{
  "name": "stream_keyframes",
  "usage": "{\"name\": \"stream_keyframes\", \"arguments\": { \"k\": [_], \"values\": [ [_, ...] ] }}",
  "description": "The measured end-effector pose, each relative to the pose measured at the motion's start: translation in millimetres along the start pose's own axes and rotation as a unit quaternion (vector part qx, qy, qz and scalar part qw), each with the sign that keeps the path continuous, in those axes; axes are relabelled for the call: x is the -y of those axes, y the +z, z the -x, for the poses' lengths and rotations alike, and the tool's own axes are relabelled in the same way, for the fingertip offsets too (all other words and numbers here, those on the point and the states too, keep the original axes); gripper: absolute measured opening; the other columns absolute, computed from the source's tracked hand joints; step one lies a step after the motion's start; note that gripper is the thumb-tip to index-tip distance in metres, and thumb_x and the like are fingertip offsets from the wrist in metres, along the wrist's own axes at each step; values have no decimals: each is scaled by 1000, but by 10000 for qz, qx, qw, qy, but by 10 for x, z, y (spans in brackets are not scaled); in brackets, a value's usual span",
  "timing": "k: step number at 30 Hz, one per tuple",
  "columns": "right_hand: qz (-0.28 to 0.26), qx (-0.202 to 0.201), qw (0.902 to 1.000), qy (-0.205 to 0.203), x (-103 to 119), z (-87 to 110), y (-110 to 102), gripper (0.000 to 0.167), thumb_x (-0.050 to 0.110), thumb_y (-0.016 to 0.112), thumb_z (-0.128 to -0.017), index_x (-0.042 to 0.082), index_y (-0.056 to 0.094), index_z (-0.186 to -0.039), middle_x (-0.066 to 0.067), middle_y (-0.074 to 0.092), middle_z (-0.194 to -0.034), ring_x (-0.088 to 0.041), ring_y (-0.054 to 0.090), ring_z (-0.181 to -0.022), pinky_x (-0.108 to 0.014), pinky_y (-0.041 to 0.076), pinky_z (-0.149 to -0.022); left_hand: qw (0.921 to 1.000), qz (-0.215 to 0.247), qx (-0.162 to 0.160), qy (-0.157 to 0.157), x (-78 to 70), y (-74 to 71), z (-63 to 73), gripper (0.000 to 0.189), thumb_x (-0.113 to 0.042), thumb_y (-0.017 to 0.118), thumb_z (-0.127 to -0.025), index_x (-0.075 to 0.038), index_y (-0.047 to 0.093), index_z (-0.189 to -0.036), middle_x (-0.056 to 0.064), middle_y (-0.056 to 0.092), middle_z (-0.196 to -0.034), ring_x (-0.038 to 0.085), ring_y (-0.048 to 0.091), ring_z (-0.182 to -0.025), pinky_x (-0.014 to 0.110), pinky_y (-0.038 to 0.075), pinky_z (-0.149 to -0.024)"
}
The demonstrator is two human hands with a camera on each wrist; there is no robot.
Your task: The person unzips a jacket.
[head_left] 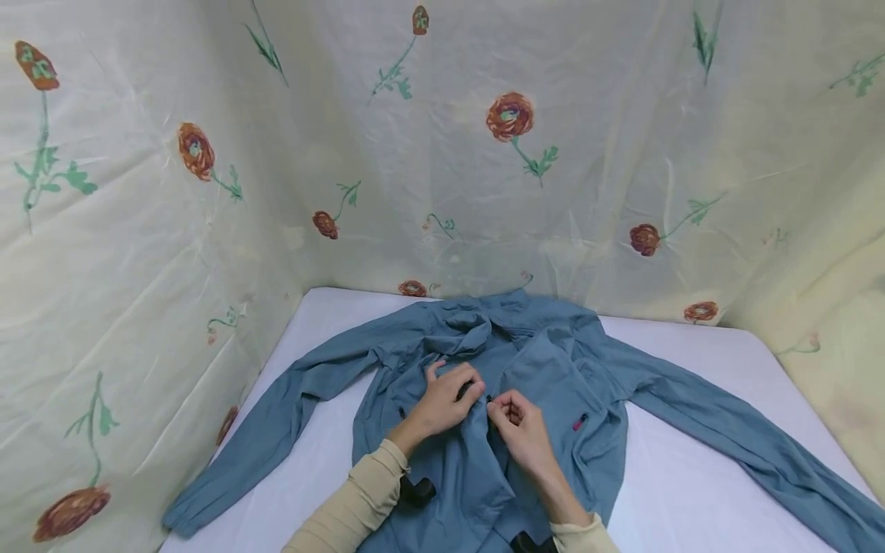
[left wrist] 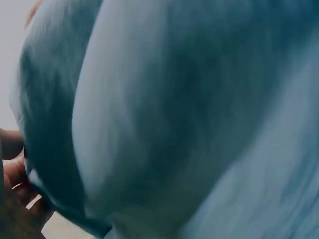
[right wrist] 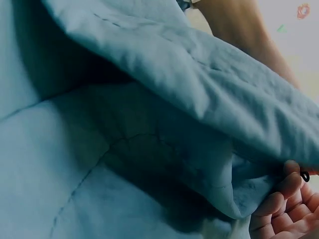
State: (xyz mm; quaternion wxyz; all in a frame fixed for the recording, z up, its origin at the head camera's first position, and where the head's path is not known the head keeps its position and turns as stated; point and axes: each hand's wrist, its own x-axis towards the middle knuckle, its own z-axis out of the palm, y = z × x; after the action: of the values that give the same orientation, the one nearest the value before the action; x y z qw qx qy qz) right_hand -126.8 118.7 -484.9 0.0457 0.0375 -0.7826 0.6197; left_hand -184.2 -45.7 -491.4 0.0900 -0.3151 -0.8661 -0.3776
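Observation:
A blue-grey jacket lies spread front side up, its sleeves stretched out to both sides. My left hand grips the raised left part of its open front, thumb and fingers on the fabric edge. Just right of it, my right hand pinches the front edge beside a small black piece. In the right wrist view the fingers of that hand hold the cloth, with a small black loop at the fingertips. Jacket fabric fills most of the left wrist view.
The jacket lies on a white table. A curtain with a flower print hangs behind and at both sides. On the jacket's right front is a pocket with a red pull. Black wrist devices sit on both forearms.

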Motion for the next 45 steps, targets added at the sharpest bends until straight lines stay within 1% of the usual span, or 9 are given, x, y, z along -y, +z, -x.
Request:
{"name": "stream_keyframes", "arguments": {
  "k": [3, 7, 18, 26, 32, 36, 38, 41, 45],
  "values": [
    [13, -41, 10000, 47, -24, 12, 3, 12, 10, 62, -91, 2, 60, -83, 3, 52, -65, -4, 44, -50, -22, 39, -49, 9991, 352, -140, -166, 21, 42, 4, 15, -28, 52, -98, -21, 59, -87, -4, 59, -95, 14, 58, -96, 61, 17, -106],
    [24, -37, 9999, 130, -40, 18, 13, 11, 10, 63, -90, 3, 60, -82, 2, 52, -65, -5, 43, -50, -22, 38, -49, 9974, 591, -385, -165, 59, 73, 4, 11, -28, 58, -94, -21, 62, -86, -3, 59, -96, 16, 57, -99, 62, 17, -105],
    [-247, -52, 9996, 150, -14, 35, 41, 14, 11, 63, -91, 0, 59, -84, -1, 54, -66, -5, 46, -50, -22, 39, -49, 9948, 544, -858, 67, 167, 109, -35, 10, -25, 59, -94, -18, 62, -87, -1, 61, -100, 16, 57, -101, 57, 21, -103],
    [-166, 82, 9996, 195, -24, 77, 65, 13, 10, 62, -91, 2, 59, -82, 0, 52, -63, -5, 44, -49, -21, 38, -49, 9909, 626, -1182, -153, 240, 41, -40, 8, -22, 61, -93, -18, 62, -86, 0, 62, -98, 17, 58, -98, 58, 22, -101],
    [-143, 90, 9997, 151, -26, 86, 74, 12, 10, 62, -91, 3, 59, -82, 1, 51, -63, -4, 44, -48, -22, 38, -48, 9901, 781, -1139, -270, 312, -3, -67, 11, -25, 59, -94, -17, 64, -88, 1, 63, -100, 19, 59, -100, 59, 23, -101],
    [-115, 248, 9996, 111, 2, 126, 77, 13, 12, 62, -92, 3, 60, -83, -3, 51, -63, -5, 42, -48, -23, 39, -48, 9864, 886, -1322, -413, 387, -62, -90, 11, -23, 59, -94, -16, 64, -89, 3, 63, -99, 21, 58, -100, 57, 24, -100],
    [-131, 318, 9994, 79, 9, 145, 82, 13, 13, 61, -92, 3, 60, -84, -4, 51, -64, -6, 41, -48, -24, 39, -49, 9874, 645, -1346, -528, 408, -86, -92, 9, -22, 59, -94, -16, 64, -88, 3, 63, -100, 21, 58, -101, 57, 23, -101],
    [-198, 291, 9994, 44, -6, 153, 92, 13, 12, 62, -91, 2, 60, -83, -3, 52, -66, -5, 44, -50, -22, 40, -51, 9929, -260, -1044, -512, 377, -103, -82, 6, -21, 60, -94, -18, 65, -91, 1, 62, -109, 19, 57, -109, 59, 20, -104],
    [-234, 150, 9996, 108, -46, 148, 97, 12, 8, 63, -90, 1, 59, -81, 0, 51, -65, -4, 44, -51, -20, 39, -50, 9934, -1105, -295, 77, 206, -126, -50, 15, -23, 55, -97, -20, 68, -103, -1, 60, -122, 15, 54, -120, 60, 14, -109]
  ]
}}
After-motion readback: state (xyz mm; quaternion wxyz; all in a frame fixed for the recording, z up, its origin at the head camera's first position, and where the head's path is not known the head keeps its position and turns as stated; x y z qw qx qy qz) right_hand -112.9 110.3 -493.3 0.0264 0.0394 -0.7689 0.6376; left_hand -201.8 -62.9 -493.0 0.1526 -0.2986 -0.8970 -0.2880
